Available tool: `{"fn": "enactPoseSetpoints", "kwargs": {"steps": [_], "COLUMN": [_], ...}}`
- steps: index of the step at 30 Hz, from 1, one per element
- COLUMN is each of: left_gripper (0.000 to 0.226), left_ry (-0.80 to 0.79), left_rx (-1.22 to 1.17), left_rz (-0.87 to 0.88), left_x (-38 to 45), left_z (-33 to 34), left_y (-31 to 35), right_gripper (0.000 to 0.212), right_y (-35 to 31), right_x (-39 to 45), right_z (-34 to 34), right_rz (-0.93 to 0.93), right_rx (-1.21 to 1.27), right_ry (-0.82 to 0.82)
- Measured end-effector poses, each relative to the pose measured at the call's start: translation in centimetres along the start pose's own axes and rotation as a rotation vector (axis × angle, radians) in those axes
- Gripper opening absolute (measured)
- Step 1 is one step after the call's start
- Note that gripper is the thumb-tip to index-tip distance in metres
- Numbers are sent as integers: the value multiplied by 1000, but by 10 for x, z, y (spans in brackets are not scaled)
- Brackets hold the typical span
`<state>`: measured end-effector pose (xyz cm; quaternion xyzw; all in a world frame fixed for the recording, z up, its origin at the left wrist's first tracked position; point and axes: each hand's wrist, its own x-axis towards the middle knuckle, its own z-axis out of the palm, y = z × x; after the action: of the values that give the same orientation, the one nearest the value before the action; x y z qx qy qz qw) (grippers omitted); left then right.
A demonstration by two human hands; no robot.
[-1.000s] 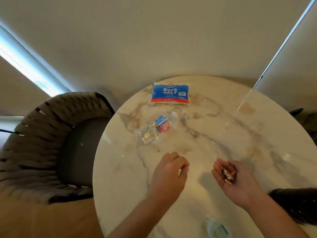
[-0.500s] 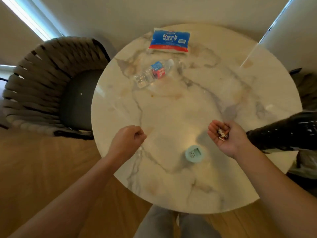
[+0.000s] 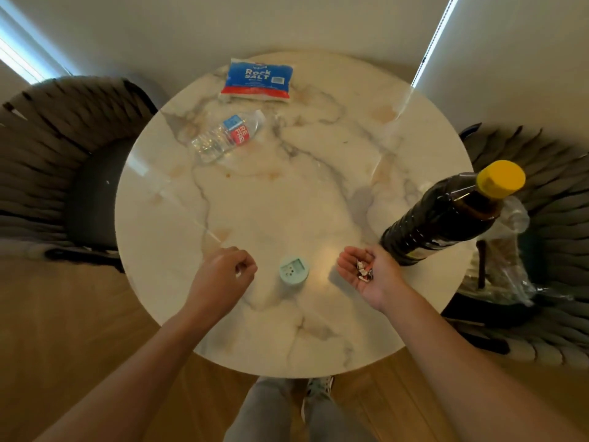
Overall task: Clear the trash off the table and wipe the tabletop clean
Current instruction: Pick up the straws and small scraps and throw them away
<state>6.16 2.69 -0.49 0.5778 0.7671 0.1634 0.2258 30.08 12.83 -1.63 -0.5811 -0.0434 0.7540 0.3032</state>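
My right hand [image 3: 369, 275] hovers palm up over the round marble table [image 3: 287, 342], cupping several small torn scraps of trash [image 3: 364, 271]. My left hand [image 3: 221, 277] hangs over the table's near left, fingers curled, with a tiny pale scrap [image 3: 238, 274] pinched at the fingertips. An empty clear water bottle [image 3: 228, 135] lies on its side at the far left. A blue rock salt bag [image 3: 256, 80] lies flat at the far edge.
A small teal shaker [image 3: 294, 270] stands between my hands. A tall dark bottle with a yellow cap [image 3: 446, 215] stands at the table's right. Woven chairs sit left [image 3: 54, 161] and right [image 3: 548, 224]; a clear plastic bag [image 3: 503, 269] hangs by the right chair.
The view has pulled back and tilted down, showing the whole table and the dark bottle. My left hand drew back toward the near left; my right hand stayed cupped around the scraps.
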Motion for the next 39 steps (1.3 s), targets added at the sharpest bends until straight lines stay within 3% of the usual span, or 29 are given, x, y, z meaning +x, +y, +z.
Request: {"fn": "enactPoseSetpoints", "kwargs": {"steps": [12, 24, 27, 31, 39], "left_gripper": [8, 1, 1, 3, 2], "left_ry": [214, 221, 196, 235, 208], "left_rx": [104, 73, 71, 43, -47], "left_rz": [-45, -162, -143, -83, 157], "left_x": [30, 79, 93, 124, 188], "left_z": [-27, -61, -62, -63, -68], "left_y": [-12, -96, -109, -111, -49], "right_gripper": [43, 39, 41, 59, 37], "right_y": [-18, -8, -5, -6, -61], "right_x": [2, 25, 33, 42, 23], "right_z": [82, 187, 198, 206, 211], "right_rz": [-15, 32, 31, -2, -60], "right_rx": [13, 40, 64, 101, 135], "right_ry": [-94, -52, -32, -12, 142]}}
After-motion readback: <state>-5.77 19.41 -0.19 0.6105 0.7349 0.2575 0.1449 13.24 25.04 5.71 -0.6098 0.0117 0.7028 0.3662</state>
